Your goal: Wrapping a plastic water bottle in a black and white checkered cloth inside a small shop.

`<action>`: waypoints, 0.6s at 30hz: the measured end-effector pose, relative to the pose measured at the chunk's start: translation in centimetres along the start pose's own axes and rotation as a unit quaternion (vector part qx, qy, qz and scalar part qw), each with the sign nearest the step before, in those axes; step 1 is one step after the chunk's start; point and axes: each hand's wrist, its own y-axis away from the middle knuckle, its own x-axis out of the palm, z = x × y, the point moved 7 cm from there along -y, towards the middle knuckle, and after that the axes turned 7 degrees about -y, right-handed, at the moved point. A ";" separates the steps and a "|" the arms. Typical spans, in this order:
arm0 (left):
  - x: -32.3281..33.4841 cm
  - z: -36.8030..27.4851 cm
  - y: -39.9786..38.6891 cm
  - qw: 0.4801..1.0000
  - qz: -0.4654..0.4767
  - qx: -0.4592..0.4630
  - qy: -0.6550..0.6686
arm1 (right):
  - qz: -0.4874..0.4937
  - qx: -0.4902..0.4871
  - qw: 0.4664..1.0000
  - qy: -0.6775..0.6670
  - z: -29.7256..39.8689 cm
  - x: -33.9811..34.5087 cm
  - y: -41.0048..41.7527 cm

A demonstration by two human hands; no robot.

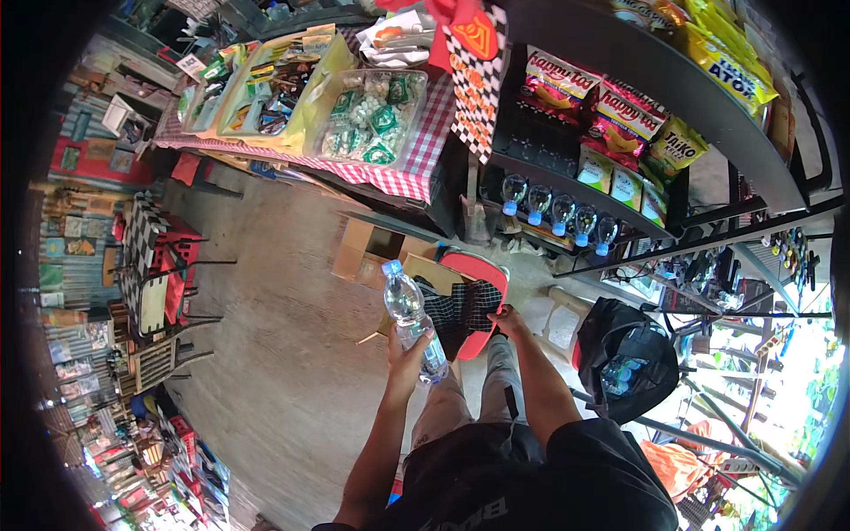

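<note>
My left hand (pixel 406 352) grips a clear plastic water bottle (pixel 406 299) with a blue cap, held tilted in front of my legs. In my right hand (pixel 508 320) is the edge of a dark checked cloth (pixel 458 308), which hangs down toward my shins. Behind the cloth stands a red stool seat (pixel 475 265). Up on the shelf, a row of similar blue-capped bottles (pixel 560 211) stands along the lower tier.
A table with a red checked cloth (pixel 431 143) carries a plastic tub of wrapped sweets (pixel 372 119). Cardboard boxes (pixel 355 252) sit on the floor below. To the right, a black bag (pixel 627 358) holds bottles. Snack packets (pixel 624 123) line the shelf; chairs (pixel 159 358) stand left.
</note>
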 end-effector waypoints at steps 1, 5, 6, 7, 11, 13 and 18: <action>-0.3 0.5 -0.7 1.000 0.015 -0.005 -0.021 | 0.002 0.000 1.000 0.026 0.3 0.4 0.1; -1.7 2.6 -2.4 0.994 0.056 0.006 -0.095 | -0.013 -0.048 0.998 0.035 1.5 1.1 0.5; -2.3 4.4 -2.9 0.995 0.071 -0.015 -0.068 | -0.011 -0.047 0.998 0.029 2.3 1.8 0.7; -2.4 4.8 -2.9 0.995 0.072 -0.014 -0.072 | 0.003 -0.047 0.999 0.018 2.8 2.0 0.6; -1.9 6.4 -2.8 0.992 0.102 -0.020 -0.067 | -0.072 -0.123 0.983 0.117 3.6 0.4 0.9; -4.0 6.3 -2.1 0.991 0.085 -0.006 -0.099 | -0.051 -0.120 0.983 0.128 6.3 3.0 2.9; -3.7 5.1 -1.6 0.990 0.128 -0.042 -0.030 | -0.121 -0.264 0.948 0.127 7.8 1.2 5.4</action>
